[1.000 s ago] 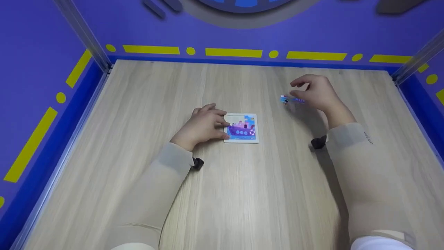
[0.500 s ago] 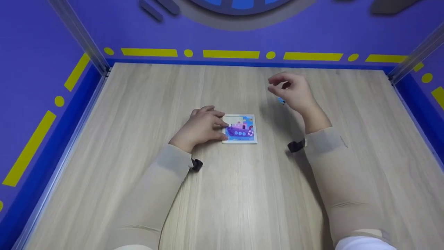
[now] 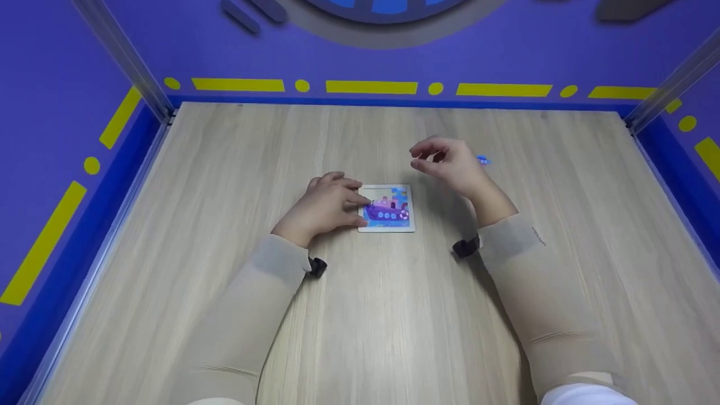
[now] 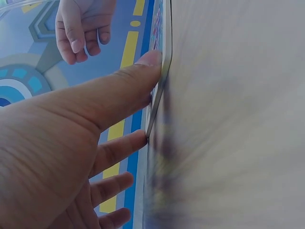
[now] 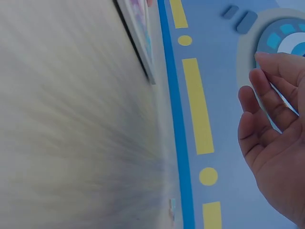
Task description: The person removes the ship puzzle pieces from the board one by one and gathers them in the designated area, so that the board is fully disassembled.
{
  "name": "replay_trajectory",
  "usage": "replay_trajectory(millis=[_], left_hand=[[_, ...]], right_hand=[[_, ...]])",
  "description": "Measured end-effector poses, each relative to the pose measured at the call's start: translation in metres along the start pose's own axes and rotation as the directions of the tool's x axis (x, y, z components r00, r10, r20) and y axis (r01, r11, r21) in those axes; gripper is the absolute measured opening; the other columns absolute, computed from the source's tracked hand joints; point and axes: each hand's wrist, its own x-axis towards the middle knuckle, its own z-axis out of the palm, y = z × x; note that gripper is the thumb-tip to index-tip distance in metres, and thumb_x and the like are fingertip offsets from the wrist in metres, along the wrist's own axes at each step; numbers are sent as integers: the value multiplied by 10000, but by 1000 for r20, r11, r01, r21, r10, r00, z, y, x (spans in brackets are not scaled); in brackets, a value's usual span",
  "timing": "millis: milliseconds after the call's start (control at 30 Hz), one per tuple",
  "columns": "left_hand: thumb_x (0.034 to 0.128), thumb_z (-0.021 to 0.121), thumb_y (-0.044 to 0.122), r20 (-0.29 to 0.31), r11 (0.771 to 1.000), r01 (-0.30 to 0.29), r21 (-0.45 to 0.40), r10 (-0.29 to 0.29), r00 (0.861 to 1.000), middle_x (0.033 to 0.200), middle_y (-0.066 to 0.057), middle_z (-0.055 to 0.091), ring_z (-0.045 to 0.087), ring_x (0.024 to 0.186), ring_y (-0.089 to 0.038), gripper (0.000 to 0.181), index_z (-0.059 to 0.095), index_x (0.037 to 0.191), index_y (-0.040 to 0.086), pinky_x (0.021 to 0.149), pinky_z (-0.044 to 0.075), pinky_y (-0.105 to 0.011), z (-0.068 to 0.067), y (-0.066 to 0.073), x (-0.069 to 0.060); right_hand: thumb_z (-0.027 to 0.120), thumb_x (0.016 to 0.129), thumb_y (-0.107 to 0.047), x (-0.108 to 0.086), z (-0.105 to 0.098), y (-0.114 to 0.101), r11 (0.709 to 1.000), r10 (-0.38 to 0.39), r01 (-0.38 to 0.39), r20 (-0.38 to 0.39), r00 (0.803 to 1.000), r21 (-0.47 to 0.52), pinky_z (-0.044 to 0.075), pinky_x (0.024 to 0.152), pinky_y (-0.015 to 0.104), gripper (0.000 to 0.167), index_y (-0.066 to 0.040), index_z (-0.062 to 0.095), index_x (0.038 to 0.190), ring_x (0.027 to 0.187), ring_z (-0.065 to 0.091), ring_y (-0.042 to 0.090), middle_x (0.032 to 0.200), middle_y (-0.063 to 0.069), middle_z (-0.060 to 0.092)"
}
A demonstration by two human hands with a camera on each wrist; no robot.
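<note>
In the head view a square jigsaw puzzle in a white frame lies on the table, its picture a purple ship on blue. The upper left of the picture shows pale board. My left hand rests along the frame's left side, thumb and fingertips touching its edge. Seen from the left wrist, the thumb presses straight onto the frame. Up and to the right of the puzzle, my right hand hovers, thumb and forefinger close together. Whether something thin sits between them is not visible. A small blue puzzle piece lies behind that hand.
The wooden table is bounded by a blue back wall with yellow marks and by side walls. Metal posts stand at the back corners. Small black devices are worn at both wrists.
My right hand has moved left from over the loose pieces toward the puzzle, so a blue piece now shows to its right. The left hand has stayed on the frame.
</note>
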Motion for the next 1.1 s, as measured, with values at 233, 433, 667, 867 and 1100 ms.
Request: replay_trajectory(millis=[233,433,667,867,1100], left_hand=[[1010,851,487,9,1000,2,24,-2,1000,1758,-12,532,302,1727,-353,437,800,1427,364,1408,200,-632,-2,1,-2],[1029,825,501,15,999,-13,49,12,1000,1766,-13,517,311,1716,-335,449,783,1453,361,1402,208,-630,-1,1,-4],[1031,812,514,29,998,-22,61,20,999,1765,-28,515,296,1720,-376,461,779,1464,357,1395,209,-650,-1,1,-2],[1020,825,520,18,999,-13,41,12,1000,1761,-17,519,314,1709,-347,462,785,1453,363,1395,214,-634,0,0,-3],[1010,840,512,12,999,-11,37,10,1000,1759,-13,524,331,1701,-348,457,787,1443,378,1385,232,-630,1,0,-1]], right_hand=[[798,1065,-196,1,6,3,999,31,-30,43,999,-12,517,951,311,271,-66,818,1302,1119,631,236,1249,87,786],[785,1080,-225,-1,12,7,993,81,-68,130,988,-96,527,932,358,246,-140,841,1304,1099,609,258,1222,66,764],[772,1056,-139,-2,20,10,989,23,9,219,975,-146,522,838,305,232,-109,857,1270,998,620,254,1134,120,779],[783,1035,-98,-3,25,14,987,19,24,266,964,-157,541,861,316,248,-98,855,1272,1020,638,246,1195,122,808],[817,1006,-65,-4,27,14,982,33,27,312,949,-187,565,963,402,298,-121,852,1297,1069,654,274,1210,106,798]])
